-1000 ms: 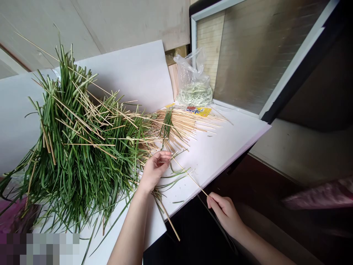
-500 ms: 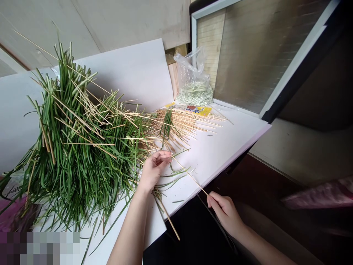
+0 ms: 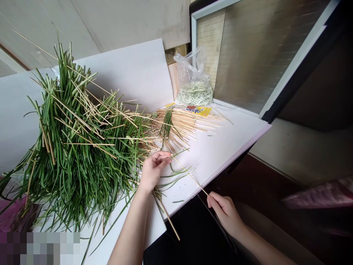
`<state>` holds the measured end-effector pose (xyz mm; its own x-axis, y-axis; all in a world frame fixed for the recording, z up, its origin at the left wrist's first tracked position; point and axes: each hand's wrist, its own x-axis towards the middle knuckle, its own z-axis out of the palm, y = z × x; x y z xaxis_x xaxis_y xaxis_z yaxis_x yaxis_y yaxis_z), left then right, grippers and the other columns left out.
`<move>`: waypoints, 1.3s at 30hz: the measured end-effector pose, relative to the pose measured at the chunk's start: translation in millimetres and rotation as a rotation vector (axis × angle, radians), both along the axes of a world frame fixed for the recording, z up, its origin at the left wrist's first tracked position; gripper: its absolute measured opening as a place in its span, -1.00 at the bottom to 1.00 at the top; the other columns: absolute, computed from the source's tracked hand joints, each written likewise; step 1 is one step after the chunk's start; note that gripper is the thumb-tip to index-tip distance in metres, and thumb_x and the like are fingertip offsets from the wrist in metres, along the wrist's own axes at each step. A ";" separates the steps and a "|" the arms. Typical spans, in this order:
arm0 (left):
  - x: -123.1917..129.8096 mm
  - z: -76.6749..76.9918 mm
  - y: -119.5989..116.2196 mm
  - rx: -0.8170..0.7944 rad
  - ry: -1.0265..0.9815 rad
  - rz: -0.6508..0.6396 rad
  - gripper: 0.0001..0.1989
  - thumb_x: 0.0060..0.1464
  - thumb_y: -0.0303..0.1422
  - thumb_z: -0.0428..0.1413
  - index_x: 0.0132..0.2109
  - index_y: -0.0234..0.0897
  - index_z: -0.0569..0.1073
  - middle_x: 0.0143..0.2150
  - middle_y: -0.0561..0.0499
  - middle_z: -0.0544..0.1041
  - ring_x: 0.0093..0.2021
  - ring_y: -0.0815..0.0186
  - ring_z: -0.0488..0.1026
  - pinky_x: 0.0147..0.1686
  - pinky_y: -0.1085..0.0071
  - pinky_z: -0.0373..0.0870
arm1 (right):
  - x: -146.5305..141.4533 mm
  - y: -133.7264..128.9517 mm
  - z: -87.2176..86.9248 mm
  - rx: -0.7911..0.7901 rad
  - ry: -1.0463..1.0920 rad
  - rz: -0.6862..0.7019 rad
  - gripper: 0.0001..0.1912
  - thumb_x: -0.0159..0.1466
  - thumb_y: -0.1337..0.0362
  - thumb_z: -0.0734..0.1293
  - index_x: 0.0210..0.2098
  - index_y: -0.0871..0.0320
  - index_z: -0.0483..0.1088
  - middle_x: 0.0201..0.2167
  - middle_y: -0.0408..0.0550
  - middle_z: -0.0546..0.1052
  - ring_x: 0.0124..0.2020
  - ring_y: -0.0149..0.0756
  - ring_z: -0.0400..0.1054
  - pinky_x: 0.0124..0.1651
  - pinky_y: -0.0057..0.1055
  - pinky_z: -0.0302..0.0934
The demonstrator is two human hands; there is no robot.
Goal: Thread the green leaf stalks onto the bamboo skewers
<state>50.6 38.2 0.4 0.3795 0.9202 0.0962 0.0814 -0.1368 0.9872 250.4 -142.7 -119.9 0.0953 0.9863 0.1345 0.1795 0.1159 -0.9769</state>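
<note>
The right hand (image 3: 224, 215) has a firm pinch grip on a thin bamboo skewer (image 3: 189, 175). Its smooth, pale shaft slants up over the white worktop (image 3: 220, 162), and the far tip ends just beside the left hand (image 3: 152, 171). That hand's fingers curl loosely at the edge of a heap of long, narrow green leaves (image 3: 82, 154); whether its grip holds anything, I cannot tell. Straight skewers lie tangled through the glossy blades, and more fan out in a dense, pale bundle (image 3: 184, 125) on the worktop. A few loose blades (image 3: 178, 176) trail near the left hand. Beyond sit a yellow printed packet (image 3: 197, 110) and a crumpled clear plastic bag (image 3: 191, 70) of pale green stalks, against a white-framed glass panel (image 3: 242, 55).
</note>
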 end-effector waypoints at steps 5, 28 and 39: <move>0.0 -2.7 -0.6 0.111 0.106 0.022 -0.77 0.08 -0.26 0.27 -0.16 -0.31 0.57 -0.19 -0.10 0.64 -0.21 0.23 0.61 -0.07 0.31 0.51 | 0.7 -0.4 0.2 -0.015 -0.002 -0.004 -0.61 0.50 0.19 0.09 -0.49 0.07 0.13 -0.58 -0.25 0.13 -0.56 -0.34 0.03 -0.46 -0.37 -0.08; 7.9 0.7 -9.7 0.366 0.353 0.102 -0.85 0.18 -0.35 0.16 -0.12 -0.21 0.57 -0.18 -0.04 0.69 -0.17 0.20 0.63 -0.13 0.33 0.50 | 0.5 0.4 0.9 -0.019 0.002 -0.037 -0.61 0.48 0.19 0.10 -0.50 0.08 0.17 -0.59 -0.23 0.16 -0.56 -0.34 0.03 -0.47 -0.38 -0.07; 7.4 -3.8 -9.4 0.479 0.473 0.106 -0.84 0.19 -0.35 0.16 -0.12 -0.19 0.62 -0.22 -0.01 0.68 -0.38 0.27 0.54 -0.25 0.36 0.46 | 0.9 0.4 2.1 -0.017 0.006 -0.035 -0.61 0.49 0.18 0.09 -0.49 0.07 0.16 -0.58 -0.23 0.14 -0.55 -0.33 0.03 -0.48 -0.36 -0.09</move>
